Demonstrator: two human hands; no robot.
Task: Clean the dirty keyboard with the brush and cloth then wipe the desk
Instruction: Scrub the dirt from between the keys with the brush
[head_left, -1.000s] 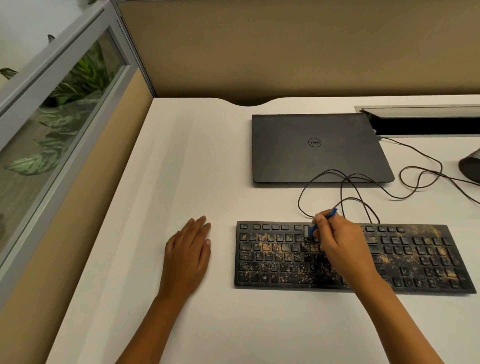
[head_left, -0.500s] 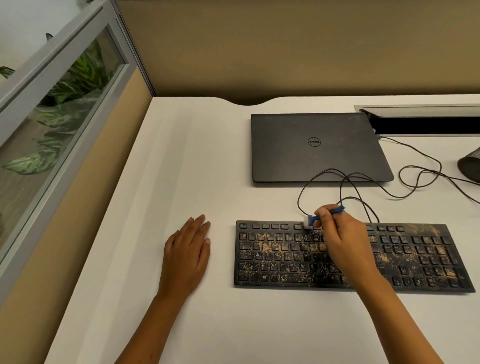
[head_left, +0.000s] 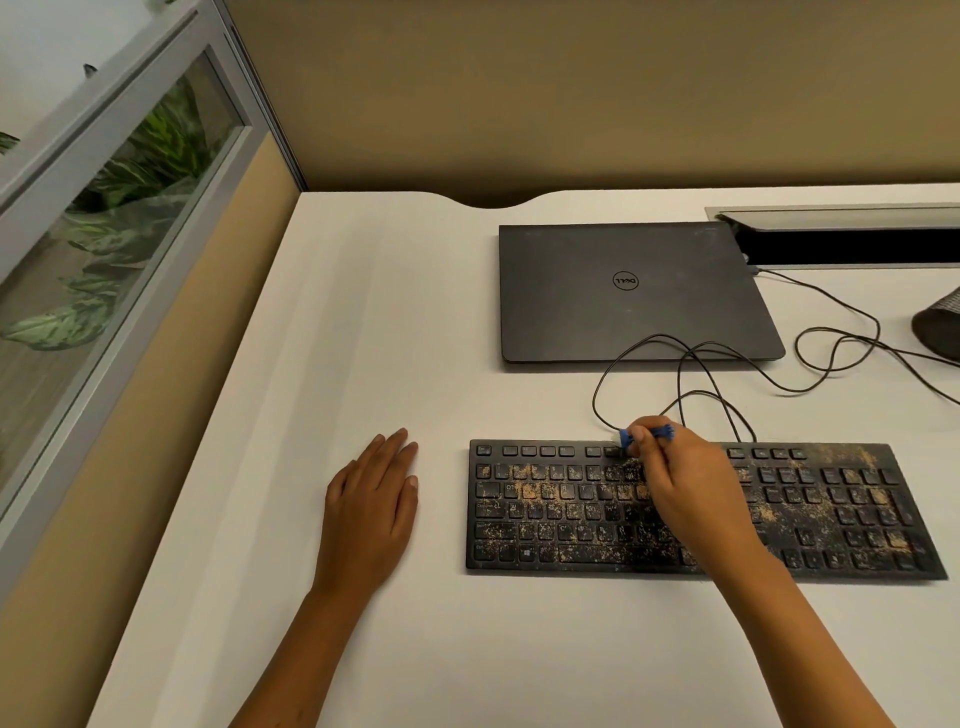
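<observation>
Pinched in the right hand (head_left: 685, 483), small blue brush (head_left: 631, 435) now up at the top key row of the grit-speckled keyboard (head_left: 841, 512), swept back from mid-keys a second ago; left hand (head_left: 371, 512) flat, empty; brushing barely begun.

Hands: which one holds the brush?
The right hand, over the keyboard's top row, pinches the blue brush. The left hand lies flat and empty on the desk.
</observation>
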